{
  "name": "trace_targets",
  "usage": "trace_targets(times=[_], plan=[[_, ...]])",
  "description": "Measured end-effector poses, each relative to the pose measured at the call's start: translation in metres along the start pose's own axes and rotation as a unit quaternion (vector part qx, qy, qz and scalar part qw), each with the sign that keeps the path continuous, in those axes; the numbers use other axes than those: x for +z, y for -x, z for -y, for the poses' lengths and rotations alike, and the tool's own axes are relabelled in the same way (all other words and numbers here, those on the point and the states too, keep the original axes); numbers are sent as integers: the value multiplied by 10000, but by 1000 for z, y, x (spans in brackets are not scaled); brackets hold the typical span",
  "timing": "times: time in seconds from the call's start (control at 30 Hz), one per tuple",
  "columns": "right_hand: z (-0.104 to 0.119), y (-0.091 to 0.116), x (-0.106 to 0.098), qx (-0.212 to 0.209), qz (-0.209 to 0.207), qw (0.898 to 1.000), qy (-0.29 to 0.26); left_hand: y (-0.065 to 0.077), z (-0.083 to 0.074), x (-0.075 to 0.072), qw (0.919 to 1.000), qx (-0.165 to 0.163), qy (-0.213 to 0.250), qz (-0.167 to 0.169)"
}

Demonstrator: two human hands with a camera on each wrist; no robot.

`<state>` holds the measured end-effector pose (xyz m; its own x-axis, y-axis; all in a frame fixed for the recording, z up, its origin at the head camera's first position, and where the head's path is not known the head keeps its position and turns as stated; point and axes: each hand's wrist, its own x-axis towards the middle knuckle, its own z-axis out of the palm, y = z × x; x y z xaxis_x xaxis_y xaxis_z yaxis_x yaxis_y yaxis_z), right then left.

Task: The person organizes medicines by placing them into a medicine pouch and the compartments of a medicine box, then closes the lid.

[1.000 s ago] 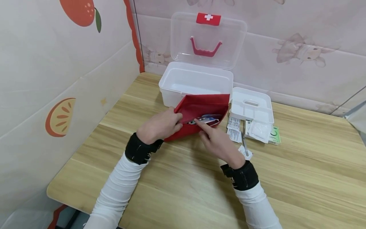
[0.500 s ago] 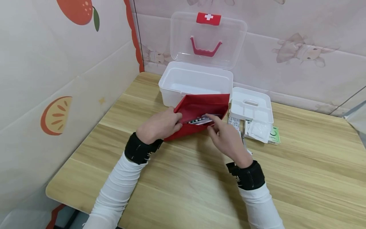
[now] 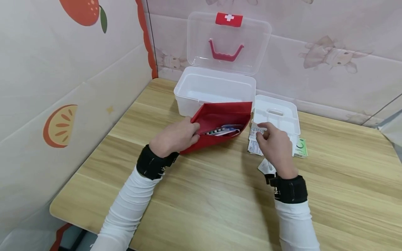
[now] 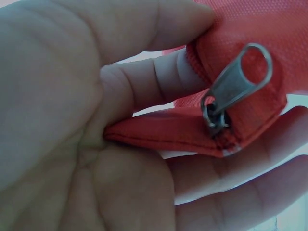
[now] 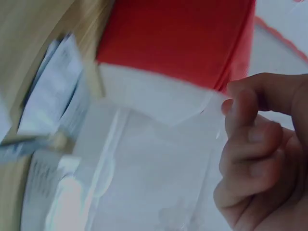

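Observation:
A red zippered pouch (image 3: 205,141) stands with its mouth spread, and a blister pack (image 3: 216,131) and other small packets show inside. My left hand (image 3: 176,137) grips its left end. In the left wrist view, the metal zipper pull (image 4: 238,82) hangs by the palm, with the red fabric between thumb and fingers. To the right of the pouch, my right hand (image 3: 276,148) hovers above several flat packets (image 3: 255,147), its fingers loosely bent around nothing. Tweezers (image 5: 26,147) lie beside the packets, partly hidden from the head camera by the right hand.
Behind the pouch stands a clear plastic box (image 3: 216,87) with its lid (image 3: 229,42) raised against the wall. A white divided tray (image 3: 276,115) sits to its right. A green carton (image 3: 300,148) lies in front of the tray on the wooden table (image 3: 201,209).
My right hand has come out of the pouch's mouth and moved right, over the packets near the tray. The left hand keeps its grip on the pouch in the same place.

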<state>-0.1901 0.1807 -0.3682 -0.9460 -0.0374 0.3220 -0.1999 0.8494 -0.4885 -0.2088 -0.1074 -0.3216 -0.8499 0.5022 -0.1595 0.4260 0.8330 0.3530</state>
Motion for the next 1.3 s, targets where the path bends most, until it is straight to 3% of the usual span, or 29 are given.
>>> trace_targets(times=[0.1,0.27,0.6,0.8,1.0,1.3], plan=[[-10,-1,3,271,152,9990,327,0,0,0,10000,1,10,-10],[-23,-2,10,781,927,9887,884,0,0,1,10000,13,-33,-19],[-35,0,12,1310,1863,9671,1137,-1,0,1,10000,21,-92,-13],[-37,-1,16,1155,2000,9662,1148,0,0,0,9999,64,-89,-38],[-37,-3,22,947,2459,9566,1242,-1,1,1,9998,134,-126,-84],[-37,-2,23,772,2032,9683,1228,-1,1,1,9998,118,-139,-91]])
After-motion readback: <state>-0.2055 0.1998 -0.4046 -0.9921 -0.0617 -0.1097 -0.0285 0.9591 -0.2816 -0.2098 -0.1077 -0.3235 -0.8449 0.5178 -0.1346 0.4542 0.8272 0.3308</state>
